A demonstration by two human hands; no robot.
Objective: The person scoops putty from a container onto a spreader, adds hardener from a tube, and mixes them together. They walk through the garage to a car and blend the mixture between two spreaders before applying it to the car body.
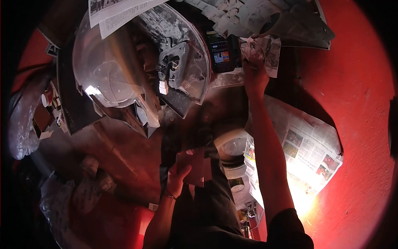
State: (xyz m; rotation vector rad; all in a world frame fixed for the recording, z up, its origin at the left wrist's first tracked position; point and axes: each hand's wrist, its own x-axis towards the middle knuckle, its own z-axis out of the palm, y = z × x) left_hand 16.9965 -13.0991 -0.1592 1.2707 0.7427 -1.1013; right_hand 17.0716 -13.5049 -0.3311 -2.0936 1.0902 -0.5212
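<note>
My left hand [177, 179] is closed on a thin, dull reddish-brown sheet [195, 168], which looks like sandpaper, in front of my dark trousers. My right hand [256, 74] reaches forward with its fingers closed at the edge of some printed newspaper [271, 56]. Whatever they pinch is too dim and small to make out. Just left of that hand, a lit phone [221, 56] stands tilted. Farther left are a vehicle headlight with a cloudy clear lens [105, 62] and a dusty lamp housing [174, 62].
A large grey dusty part [253, 18] lies at the top. Newspaper sheets [309, 145] hang by the red wall [365, 124], with a bright light glaring low on them. A pale round bucket [232, 147] stands beside my leg. Plastic wrapping [58, 203] lies at lower left.
</note>
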